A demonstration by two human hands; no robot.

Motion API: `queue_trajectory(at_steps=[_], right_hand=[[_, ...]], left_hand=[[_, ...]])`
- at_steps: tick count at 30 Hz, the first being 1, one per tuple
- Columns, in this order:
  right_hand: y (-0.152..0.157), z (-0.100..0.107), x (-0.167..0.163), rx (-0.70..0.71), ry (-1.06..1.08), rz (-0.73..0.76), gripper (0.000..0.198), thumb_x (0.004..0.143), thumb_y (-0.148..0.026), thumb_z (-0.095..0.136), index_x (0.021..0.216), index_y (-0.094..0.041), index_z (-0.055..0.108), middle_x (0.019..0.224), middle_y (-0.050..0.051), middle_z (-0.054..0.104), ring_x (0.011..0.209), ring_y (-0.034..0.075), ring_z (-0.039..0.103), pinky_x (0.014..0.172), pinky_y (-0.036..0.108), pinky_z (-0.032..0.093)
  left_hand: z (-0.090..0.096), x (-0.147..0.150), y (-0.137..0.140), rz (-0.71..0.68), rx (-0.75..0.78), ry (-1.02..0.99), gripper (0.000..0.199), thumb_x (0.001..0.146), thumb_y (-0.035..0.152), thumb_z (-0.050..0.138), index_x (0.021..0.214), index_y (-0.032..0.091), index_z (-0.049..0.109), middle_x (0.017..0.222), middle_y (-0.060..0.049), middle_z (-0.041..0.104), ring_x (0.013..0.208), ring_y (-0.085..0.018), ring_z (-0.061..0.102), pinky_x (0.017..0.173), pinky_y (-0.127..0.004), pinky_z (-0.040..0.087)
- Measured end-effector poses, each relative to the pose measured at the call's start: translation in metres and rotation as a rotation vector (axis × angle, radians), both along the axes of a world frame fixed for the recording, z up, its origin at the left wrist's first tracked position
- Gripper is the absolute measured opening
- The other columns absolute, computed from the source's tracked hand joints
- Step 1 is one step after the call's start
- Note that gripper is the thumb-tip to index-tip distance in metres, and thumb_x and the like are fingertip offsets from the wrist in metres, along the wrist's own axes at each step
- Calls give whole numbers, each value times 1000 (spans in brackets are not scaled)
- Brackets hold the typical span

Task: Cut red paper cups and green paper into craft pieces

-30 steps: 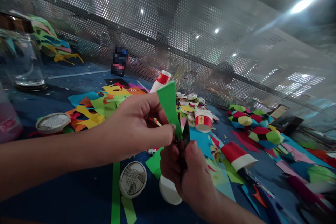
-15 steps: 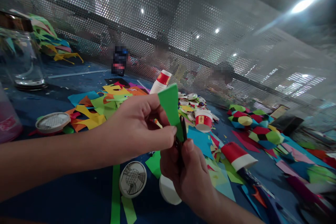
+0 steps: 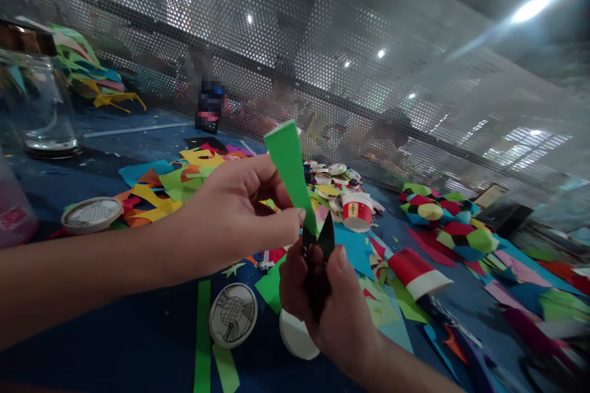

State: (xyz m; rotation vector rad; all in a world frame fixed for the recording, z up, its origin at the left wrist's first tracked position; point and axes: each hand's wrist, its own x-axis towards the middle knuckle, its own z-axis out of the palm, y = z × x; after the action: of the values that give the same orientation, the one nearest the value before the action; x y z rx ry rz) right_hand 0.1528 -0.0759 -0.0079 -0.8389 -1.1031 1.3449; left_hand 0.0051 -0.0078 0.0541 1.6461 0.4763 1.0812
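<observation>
A green paper piece [image 3: 291, 169], wide at its top and narrow below, is pinched between the fingers of my left hand [image 3: 244, 212]. Dark scissors [image 3: 325, 239] are gripped in my right hand [image 3: 334, 313], their blades spread and pointing up. The paper's narrow lower end lies at the left blade, between the two blades. Under my hands lie a round disc with black line drawing [image 3: 233, 315], a white round piece [image 3: 298, 334] and a green paper strip [image 3: 203, 338].
Scattered coloured paper scraps [image 3: 157, 196] cover the table's middle. Red and white paper cups [image 3: 357, 212] lie on their sides to the right. A glass jar [image 3: 43, 92] stands at left, a phone [image 3: 208, 107] at the back before a perforated metal screen [image 3: 322, 73]. Paper balls [image 3: 465, 234] sit at right.
The scissor blades, nearly closed before, have spread apart. The green paper has risen and shifted slightly left, and my left hand has moved slightly with it.
</observation>
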Motion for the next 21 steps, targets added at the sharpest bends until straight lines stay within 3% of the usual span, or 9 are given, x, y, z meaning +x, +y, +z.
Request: queue_trajectory(at_steps=[8,13,18,21], right_hand=[[1,0,1,16,39,26,48,85,-66,55,69,-21,51,54,-7,38,43,7,23,40,23,17],[1,5,1,9,33,-6,48,84,-66,57,68,-20,52,52,-8,37,42,6,23,39,21,17],[0,8,2,39,23,-6,50,83,-67,58,66,-20,53,48,-9,36,39,6,22,38,21,18],[0,8,1,16,18,-68,50,81,-66,61,63,-20,50,49,-8,37,40,5,23,38,20,17]], left_hand=[[4,-1,-1,-17,30,56,24,67,12,65,59,20,43,65,5,52,59,-9,49,49,-18,40],[1,-5,-1,1,13,78,20,69,13,65,66,21,47,71,5,56,61,-9,51,49,-17,41],[3,-3,3,59,107,68,21,68,9,64,60,19,47,63,7,52,57,-7,48,48,-14,40],[3,-2,6,22,97,63,19,70,9,63,59,19,51,60,7,53,55,-6,46,46,-13,38]])
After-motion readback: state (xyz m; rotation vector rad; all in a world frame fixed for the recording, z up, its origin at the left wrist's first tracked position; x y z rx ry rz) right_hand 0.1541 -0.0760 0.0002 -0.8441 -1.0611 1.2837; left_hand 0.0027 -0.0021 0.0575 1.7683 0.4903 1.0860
